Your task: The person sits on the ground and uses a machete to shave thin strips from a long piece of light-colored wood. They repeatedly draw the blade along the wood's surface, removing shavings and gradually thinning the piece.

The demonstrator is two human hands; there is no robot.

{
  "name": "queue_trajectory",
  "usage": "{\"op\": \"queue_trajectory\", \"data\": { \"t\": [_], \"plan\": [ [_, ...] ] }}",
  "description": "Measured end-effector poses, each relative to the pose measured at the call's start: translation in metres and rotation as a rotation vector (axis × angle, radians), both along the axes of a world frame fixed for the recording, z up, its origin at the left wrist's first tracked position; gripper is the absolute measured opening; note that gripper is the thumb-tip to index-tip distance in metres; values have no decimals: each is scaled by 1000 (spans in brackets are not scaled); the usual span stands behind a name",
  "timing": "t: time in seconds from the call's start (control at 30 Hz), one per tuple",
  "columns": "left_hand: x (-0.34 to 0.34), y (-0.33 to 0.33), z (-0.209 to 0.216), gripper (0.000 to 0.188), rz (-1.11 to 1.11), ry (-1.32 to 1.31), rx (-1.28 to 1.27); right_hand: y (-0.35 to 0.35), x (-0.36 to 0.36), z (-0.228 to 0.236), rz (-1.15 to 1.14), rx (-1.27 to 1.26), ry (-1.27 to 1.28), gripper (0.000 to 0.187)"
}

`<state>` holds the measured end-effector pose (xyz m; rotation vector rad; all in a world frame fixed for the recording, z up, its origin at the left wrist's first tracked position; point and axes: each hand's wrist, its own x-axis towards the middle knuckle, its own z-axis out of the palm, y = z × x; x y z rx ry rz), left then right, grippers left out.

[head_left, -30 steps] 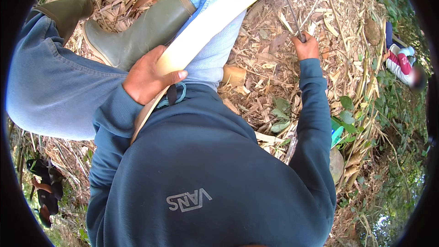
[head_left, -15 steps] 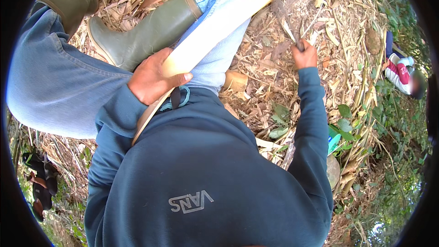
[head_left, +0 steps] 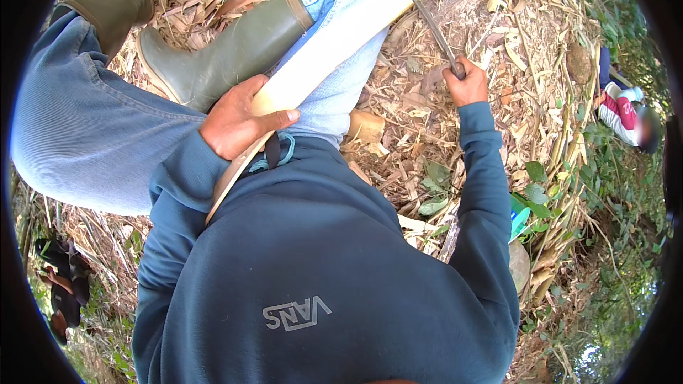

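A long, pale piece of wood lies slanted over my jeans-clad thigh, its lower end running down beside my waist. My left hand is closed round it near that lower end, thumb across the top. In my right hand, on the right, is the handle of a long dark-bladed machete. Its blade points up and to the left, with the outer part crossing the wood near the far end. From this view I cannot tell whether blade and wood touch.
Wood shavings and dry leaves cover the ground. A short cut block of wood lies beside my leg. Green rubber boots are at upper left. A green package lies by my right elbow. Another person is at far right.
The machete blade has swung up and left, from beside the wood to across its far end. My right hand has shifted slightly left; the left hand and wood stay put.
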<state>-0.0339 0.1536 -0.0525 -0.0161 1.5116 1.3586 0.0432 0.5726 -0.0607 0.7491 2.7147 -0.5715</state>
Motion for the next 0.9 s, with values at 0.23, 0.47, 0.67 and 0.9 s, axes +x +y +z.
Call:
{"op": "queue_trajectory", "data": {
  "t": [0.23,0.47,0.67,0.9],
  "plan": [
    [-2,1,4,38,-21,-48,-8,11,0,3,-16,21,-95,28],
    [-4,0,4,38,-12,-26,-8,41,-5,-32,1,139,151,33],
    [-3,0,1,38,-47,71,-9,44,-23,-20,-58,114,-9,36],
    [-8,1,9,48,-23,-51,25,31,-19,-12,-129,158,11,33]
  ]
}}
